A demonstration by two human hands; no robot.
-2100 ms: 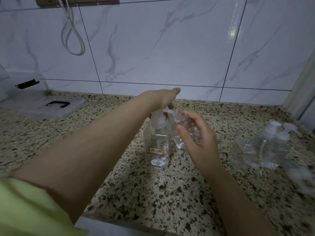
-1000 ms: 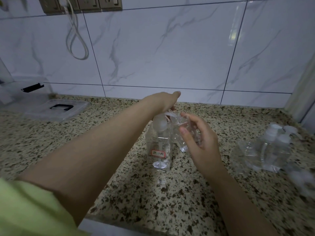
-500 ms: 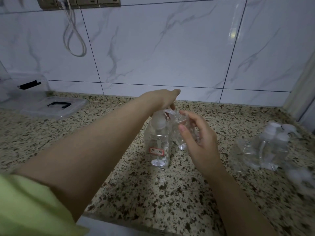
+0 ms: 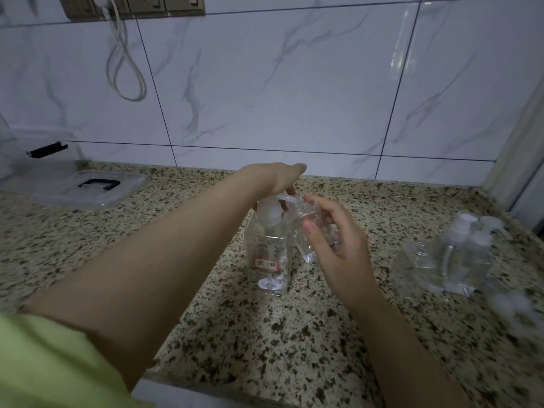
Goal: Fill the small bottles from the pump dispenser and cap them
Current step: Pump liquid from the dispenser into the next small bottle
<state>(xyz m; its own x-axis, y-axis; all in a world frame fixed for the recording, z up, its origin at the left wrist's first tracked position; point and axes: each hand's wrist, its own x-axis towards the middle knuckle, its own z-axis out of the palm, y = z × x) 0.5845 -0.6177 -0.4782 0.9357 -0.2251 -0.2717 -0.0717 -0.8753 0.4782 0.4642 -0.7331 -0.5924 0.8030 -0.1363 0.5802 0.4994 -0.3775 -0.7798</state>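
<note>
- Little had moved since the earlier frames: the left hand stayed on top of the pump dispenser, the right hand stayed beside it with the small bottle, and only the camera's view had shifted a little.
- The left hand lay over the pump head with straight fingers, pressing down on it rather than gripping it.
- The right hand's fingers and thumb curled round the small clear bottle, holding it tilted against the dispenser's right side with its mouth up by the spout.
- The dispenser stood upright on the speckled worktop, near the middle, a red-edged label on its front.
- How much liquid had reached the small bottle could not be told; both were clear and the hand covered much of it.
- By the look of it, filling of this bottle was under way, and with no visible change the pumping probably needed more strokes before capping.
- A cluster of other small bottles with white pump tops sat well apart to the right, so part of the batch seemed already capped.
- A clear lid with a black handle lay at the far left by the tiled wall.
</note>
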